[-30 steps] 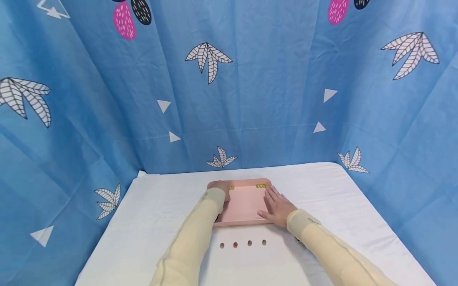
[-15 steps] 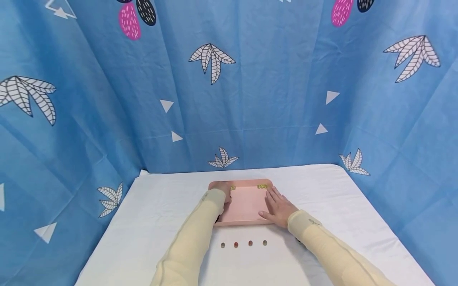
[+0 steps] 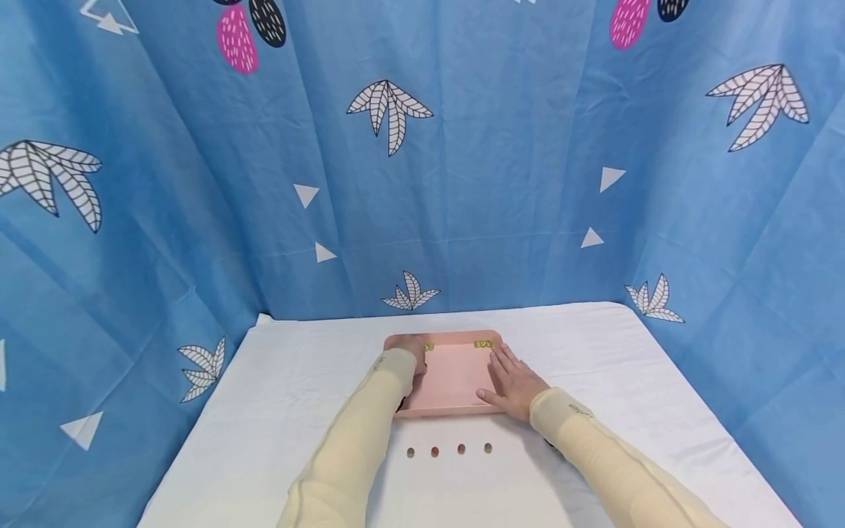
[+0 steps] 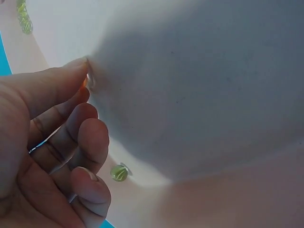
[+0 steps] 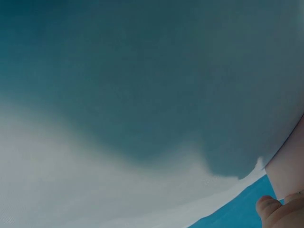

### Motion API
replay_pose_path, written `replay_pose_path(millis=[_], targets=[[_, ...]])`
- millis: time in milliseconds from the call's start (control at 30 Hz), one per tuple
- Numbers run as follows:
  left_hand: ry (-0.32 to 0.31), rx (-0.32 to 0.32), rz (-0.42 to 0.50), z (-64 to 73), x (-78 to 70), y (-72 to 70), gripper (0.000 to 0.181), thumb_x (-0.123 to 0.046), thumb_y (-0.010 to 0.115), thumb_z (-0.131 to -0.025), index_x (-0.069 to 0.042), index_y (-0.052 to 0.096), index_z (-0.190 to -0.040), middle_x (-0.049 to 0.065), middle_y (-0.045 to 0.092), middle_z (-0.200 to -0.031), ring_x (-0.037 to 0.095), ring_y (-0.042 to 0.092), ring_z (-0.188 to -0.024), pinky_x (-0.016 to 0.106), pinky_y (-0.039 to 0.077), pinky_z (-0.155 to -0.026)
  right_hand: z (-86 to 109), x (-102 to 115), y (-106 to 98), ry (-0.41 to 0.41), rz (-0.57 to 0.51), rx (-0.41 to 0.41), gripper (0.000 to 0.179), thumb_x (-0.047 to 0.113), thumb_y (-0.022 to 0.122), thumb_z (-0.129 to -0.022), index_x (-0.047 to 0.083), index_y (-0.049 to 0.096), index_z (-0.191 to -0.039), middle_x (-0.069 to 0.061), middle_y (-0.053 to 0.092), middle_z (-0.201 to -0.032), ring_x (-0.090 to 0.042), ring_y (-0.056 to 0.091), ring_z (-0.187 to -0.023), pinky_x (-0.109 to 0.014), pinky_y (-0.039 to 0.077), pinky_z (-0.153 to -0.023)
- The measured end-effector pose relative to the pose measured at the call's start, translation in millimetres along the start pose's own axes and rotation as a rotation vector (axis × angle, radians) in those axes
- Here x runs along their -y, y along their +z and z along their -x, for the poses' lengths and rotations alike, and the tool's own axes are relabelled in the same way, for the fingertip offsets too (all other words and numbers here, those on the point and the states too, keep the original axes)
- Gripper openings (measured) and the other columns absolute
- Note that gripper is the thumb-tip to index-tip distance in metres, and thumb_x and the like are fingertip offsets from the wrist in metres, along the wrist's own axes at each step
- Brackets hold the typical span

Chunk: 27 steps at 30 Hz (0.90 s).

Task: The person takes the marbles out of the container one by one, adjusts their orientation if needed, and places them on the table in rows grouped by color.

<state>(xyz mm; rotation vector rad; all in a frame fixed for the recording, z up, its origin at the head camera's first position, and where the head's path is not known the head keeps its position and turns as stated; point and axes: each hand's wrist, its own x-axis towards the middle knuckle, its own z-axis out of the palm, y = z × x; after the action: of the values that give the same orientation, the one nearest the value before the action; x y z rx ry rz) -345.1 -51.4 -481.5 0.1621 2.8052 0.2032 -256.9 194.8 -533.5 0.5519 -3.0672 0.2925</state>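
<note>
A pink tray [image 3: 452, 378] lies on the white-covered table. My left hand [image 3: 414, 353] is over its left side; in the left wrist view the thumb and forefinger pinch a small clear marble [image 4: 90, 80] with an orange tint, mostly hidden by the fingertips. Below those fingers a green-streaked glass marble [image 4: 119, 172] sits in the tray's corner area. Along the far edge are yellow-green marbles [image 3: 483, 343] in a short row, with another such group partly behind my left hand. My right hand [image 3: 516, 385] rests at the tray's right rim, fingers straight and thumb spread.
Several small round marbles [image 3: 435, 452] form a row on the white cloth [image 3: 317, 367] in front of the tray. A blue patterned curtain [image 3: 515, 183] encloses the table at the back and both sides.
The head view has shifted very slightly. Both hands, the tray and the marbles keep their places.
</note>
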Motion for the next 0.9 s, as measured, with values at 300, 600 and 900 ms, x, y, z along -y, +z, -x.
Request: replay_pose_path(millis=[300,600,900], targets=[[-0.002,0.014,-0.014,9.6,1.1,-9.6,0.012,-0.024,0.077,-0.082,-0.018,0.069,-0.075,-0.004,0.065,-0.081,0.016,0.055,-0.076,0.031,0.050,-0.071,-1.5,2.0,2.0,0.001,-0.008,0.012,0.100,0.077,0.031,-0.088,0.002,0.022,-0.152,-0.013,0.015,-0.160,-0.028,0.006,-0.147,-0.048,0.022,-0.115],[0.093,-0.023,-0.029,9.8,1.2,-15.3,0.017,-0.025,0.077,-0.084,-0.020,0.066,-0.072,-0.006,0.061,-0.074,0.015,0.055,-0.075,0.033,0.049,-0.071,-0.8,-1.5,-0.9,-0.013,-0.004,0.010,0.102,0.079,0.026,-0.087,0.000,0.021,-0.152,-0.015,0.016,-0.159,-0.029,0.006,-0.147,-0.049,0.022,-0.115],[0.255,-0.102,-0.010,24.2,5.9,-22.1,0.017,-0.027,0.073,-0.086,-0.023,0.064,-0.073,-0.009,0.060,-0.070,0.012,0.053,-0.071,0.031,0.046,-0.071,-1.4,-0.5,-2.2,-0.010,-0.009,0.024,0.101,0.078,0.027,-0.088,0.000,0.021,-0.152,-0.015,0.014,-0.159,-0.029,0.004,-0.147,-0.050,0.022,-0.115]])
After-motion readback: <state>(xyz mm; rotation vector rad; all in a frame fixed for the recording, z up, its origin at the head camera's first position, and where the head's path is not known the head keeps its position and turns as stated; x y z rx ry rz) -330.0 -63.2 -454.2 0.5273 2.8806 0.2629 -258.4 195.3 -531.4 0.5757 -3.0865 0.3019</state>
